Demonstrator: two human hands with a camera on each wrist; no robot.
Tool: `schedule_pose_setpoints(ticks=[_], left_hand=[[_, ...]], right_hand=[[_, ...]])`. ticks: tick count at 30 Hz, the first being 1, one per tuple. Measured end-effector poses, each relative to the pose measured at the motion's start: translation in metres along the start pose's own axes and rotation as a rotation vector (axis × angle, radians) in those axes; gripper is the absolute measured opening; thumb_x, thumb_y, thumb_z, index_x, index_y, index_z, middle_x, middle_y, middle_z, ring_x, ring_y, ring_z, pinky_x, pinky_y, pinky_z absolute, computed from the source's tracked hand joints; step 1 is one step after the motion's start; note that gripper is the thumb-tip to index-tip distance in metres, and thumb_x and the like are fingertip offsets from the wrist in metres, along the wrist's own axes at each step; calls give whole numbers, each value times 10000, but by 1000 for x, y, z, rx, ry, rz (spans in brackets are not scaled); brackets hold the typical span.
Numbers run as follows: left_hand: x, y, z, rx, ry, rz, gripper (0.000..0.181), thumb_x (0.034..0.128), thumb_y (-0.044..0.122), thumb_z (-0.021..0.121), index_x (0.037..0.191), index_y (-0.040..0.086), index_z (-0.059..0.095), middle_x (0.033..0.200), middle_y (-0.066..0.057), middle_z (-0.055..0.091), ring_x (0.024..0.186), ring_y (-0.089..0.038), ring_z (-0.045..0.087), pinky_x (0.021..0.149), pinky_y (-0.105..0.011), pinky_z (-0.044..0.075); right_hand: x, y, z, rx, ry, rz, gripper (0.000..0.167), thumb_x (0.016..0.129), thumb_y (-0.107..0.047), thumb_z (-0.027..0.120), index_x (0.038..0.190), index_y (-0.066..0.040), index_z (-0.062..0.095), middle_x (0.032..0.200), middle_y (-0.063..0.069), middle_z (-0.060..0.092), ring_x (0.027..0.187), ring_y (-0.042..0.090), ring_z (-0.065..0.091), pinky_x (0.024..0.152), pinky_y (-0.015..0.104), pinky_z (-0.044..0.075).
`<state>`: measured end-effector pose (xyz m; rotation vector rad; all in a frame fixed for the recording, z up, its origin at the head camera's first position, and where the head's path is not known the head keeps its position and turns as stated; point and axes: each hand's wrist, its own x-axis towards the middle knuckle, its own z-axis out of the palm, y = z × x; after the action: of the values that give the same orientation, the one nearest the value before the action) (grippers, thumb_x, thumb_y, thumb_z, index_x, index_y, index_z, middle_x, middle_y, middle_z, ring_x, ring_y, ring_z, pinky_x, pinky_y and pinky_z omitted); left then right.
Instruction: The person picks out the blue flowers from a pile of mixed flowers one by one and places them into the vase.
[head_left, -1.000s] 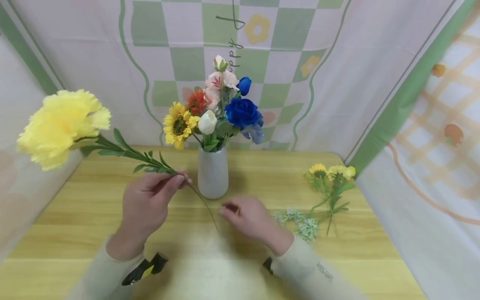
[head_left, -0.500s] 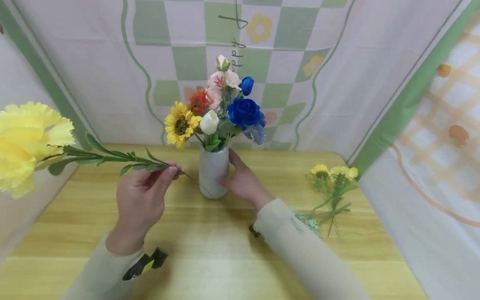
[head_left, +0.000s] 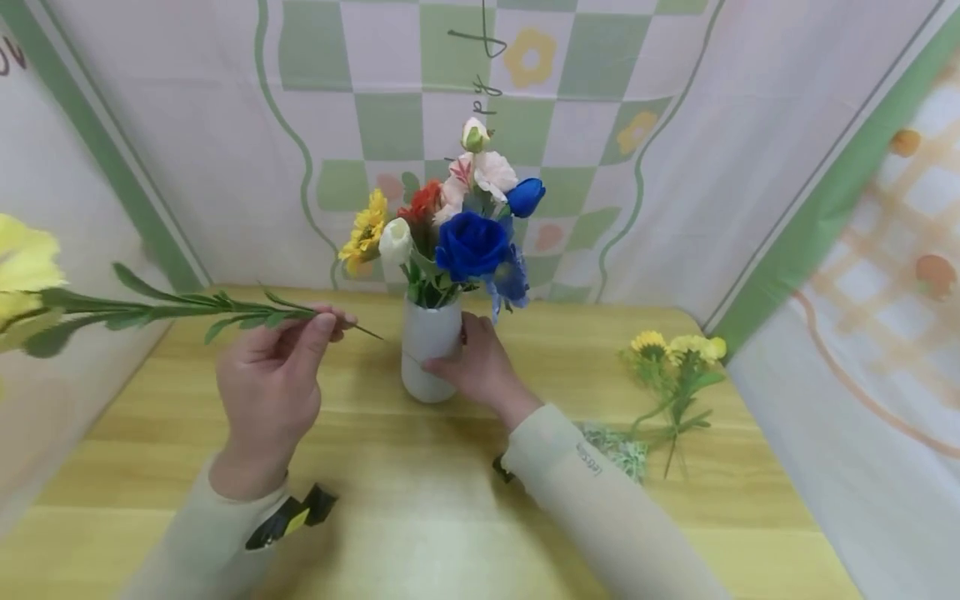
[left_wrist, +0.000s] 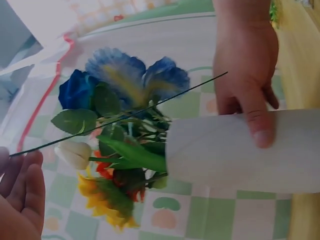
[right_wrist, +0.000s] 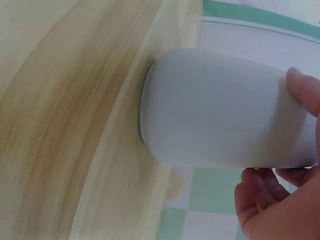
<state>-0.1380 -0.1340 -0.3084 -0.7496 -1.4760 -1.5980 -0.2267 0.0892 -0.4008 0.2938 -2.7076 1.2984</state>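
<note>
My left hand (head_left: pixel 272 387) pinches the green stem (head_left: pixel 247 313) of a large yellow flower (head_left: pixel 28 271) at the left edge of the head view. The thin end of that stem points right, toward the white vase (head_left: pixel 429 342). My right hand (head_left: pixel 483 362) grips the vase from the right side, thumb across its front. The vase (right_wrist: pixel 215 110) stands upright on the table, holding a blue rose (head_left: pixel 472 245), a white tulip (head_left: pixel 395 242), a sunflower (head_left: pixel 364 232) and pink and red blooms. In the left wrist view the bare stem (left_wrist: pixel 120 118) crosses in front of the bouquet.
Several yellow flowers (head_left: pixel 686 350) lie on the right of the wooden table (head_left: pixel 405 517), with pale green sprigs (head_left: pixel 618 450) beside them, partly behind my right sleeve. A checkered cloth (head_left: pixel 525 125) hangs behind the vase.
My right hand has moved up from the table front and taken hold of the vase. The bouquet has turned, its sunflower now more side-on. My left hand and the yellow flower have shifted left.
</note>
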Motion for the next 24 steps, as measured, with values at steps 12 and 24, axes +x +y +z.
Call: schedule_pose_setpoints(ticks=[12,24], left_hand=[[26,10,14,-227,202,191,157,837,-106,740,872,-218,636,849,-280,686,794,-265,710,738,-281,578],[33,0,25,58,110,349,125,913,15,709,1006,-68,712,910,-184,716,836,-269,708,752,-293,573]], right_hand=[[-3,-6,-1,-26,-7,49,844,784,-413,853,1415,-24,451,1184,75,477,1059,226,531,926,403,497],[-3,-6,-1,-32,-3,65,854,798,-434,836,1436,-33,435,1205,86,472,1077,234,536,929,419,503]])
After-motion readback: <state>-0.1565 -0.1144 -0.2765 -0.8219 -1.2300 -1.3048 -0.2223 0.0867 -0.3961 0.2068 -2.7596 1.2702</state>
